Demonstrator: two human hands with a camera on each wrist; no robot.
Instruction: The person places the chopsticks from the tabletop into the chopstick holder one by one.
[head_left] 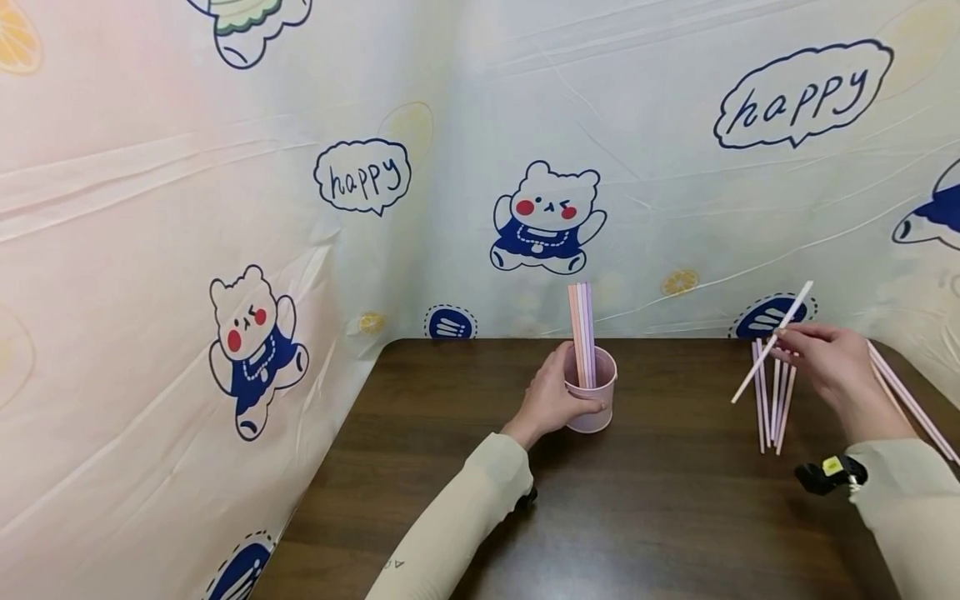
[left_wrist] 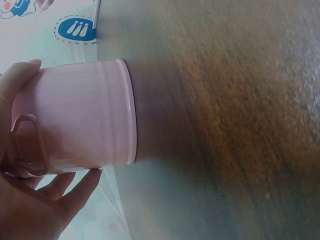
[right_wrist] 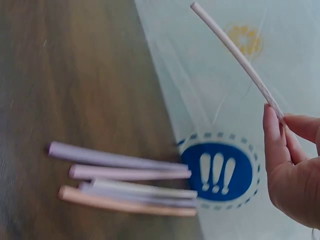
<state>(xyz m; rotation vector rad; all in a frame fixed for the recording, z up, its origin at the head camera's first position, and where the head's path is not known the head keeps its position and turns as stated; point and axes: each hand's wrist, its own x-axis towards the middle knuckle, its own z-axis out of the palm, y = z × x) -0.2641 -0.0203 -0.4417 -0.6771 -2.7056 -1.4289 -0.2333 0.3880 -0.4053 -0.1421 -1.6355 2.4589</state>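
My left hand (head_left: 553,398) grips a small pink bucket (head_left: 592,417), thumb across its front and fingers around the far side. The bucket stands upright on the table, and a wire handle loop (left_wrist: 31,142) shows beside the palm. Several orange, pink and purple paper straws (head_left: 581,333) stand upright inside it. Over at the right, my right hand (head_left: 832,367) pinches one pale straw (head_left: 772,342) between thumb and fingers, tilted and raised off the table. Below that hand lie several loose straws (right_wrist: 120,160) in purple, pink, white and orange, side by side.
More straws (head_left: 911,404) lie at the table's right edge, partly behind my right wrist. The dark wooden table (head_left: 637,517) ends at a printed cloth (head_left: 465,250) that rises behind it and along the left side.
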